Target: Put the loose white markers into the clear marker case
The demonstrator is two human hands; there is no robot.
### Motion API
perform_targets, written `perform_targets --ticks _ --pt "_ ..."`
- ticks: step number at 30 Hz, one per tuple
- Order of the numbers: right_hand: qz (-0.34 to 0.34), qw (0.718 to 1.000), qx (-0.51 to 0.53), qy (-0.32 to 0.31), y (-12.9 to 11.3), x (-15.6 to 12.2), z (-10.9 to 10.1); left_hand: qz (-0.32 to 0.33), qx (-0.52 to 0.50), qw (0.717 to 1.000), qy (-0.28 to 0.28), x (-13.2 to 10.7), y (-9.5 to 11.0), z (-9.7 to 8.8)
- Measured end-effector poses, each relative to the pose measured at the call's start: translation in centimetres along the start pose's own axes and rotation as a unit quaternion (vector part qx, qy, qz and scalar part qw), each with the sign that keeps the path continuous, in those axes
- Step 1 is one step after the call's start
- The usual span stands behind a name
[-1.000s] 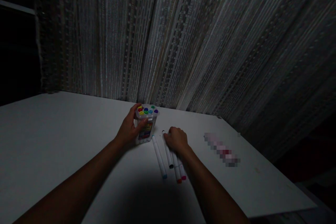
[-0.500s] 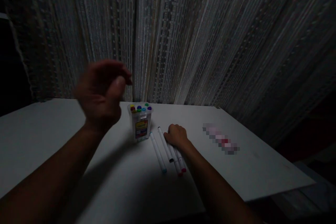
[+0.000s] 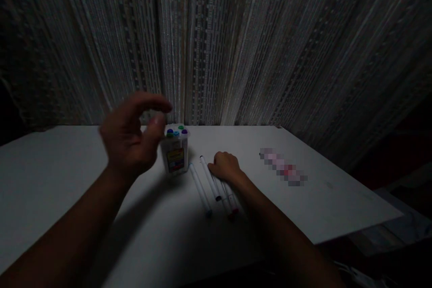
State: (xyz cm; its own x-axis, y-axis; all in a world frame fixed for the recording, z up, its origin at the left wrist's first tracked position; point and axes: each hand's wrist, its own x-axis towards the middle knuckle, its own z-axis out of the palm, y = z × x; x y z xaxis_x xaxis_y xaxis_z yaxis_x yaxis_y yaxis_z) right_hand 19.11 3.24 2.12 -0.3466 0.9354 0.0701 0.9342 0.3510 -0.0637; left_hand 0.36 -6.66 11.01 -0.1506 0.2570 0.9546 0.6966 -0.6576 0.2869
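My left hand (image 3: pixel 137 132) is raised in front of a clear plastic marker tub (image 3: pixel 175 157), partly covering it. Its fingers are curved, with a gap between thumb and forefinger and nothing in it. Several markers with coloured caps stand upright in the tub, which has a label on its front. To the right of the tub, loose white markers lie on the table: one blue-capped marker (image 3: pixel 200 189), one black-capped marker (image 3: pixel 209 177) and two red-capped markers (image 3: pixel 231 200). My right hand (image 3: pixel 225 165) is closed over the far ends of the red-capped ones; its fingertips are hidden.
The white table (image 3: pixel 286 216) ends at a front edge on the right. A pixelated pinkish strip (image 3: pixel 281 166) lies at right. Behind the table hangs a striped string curtain (image 3: pixel 216 45). The light is dim.
My left hand has come down a little and now covers part of the tub's left side. My right hand stays at the markers. The view has shifted slightly.
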Motion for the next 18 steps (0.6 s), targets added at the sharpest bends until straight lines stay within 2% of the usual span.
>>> perform_targets --ticks 2,4,8,15,18 --pt "0.001 1.0 0.004 0.002 0.1 0.0 0.1 0.028 0.033 0.998 -0.051 -1.2 -1.9 0.8" --pt "-0.001 1.0 0.007 0.001 0.1 0.1 0.2 0.017 0.061 0.994 -0.088 -2.5 -4.0 1.5" --pt "0.005 1.0 0.01 -0.008 0.2 0.2 0.3 -0.032 0.049 0.993 -0.1 -4.7 -6.6 2.2" --pt "0.013 0.999 0.027 0.015 0.5 0.3 0.3 -0.084 0.022 0.992 -0.092 -5.4 -7.0 2.5" --pt "0.009 0.999 0.032 0.021 0.7 0.4 0.2 -0.144 -0.003 0.988 -0.061 -4.7 -6.6 2.9"
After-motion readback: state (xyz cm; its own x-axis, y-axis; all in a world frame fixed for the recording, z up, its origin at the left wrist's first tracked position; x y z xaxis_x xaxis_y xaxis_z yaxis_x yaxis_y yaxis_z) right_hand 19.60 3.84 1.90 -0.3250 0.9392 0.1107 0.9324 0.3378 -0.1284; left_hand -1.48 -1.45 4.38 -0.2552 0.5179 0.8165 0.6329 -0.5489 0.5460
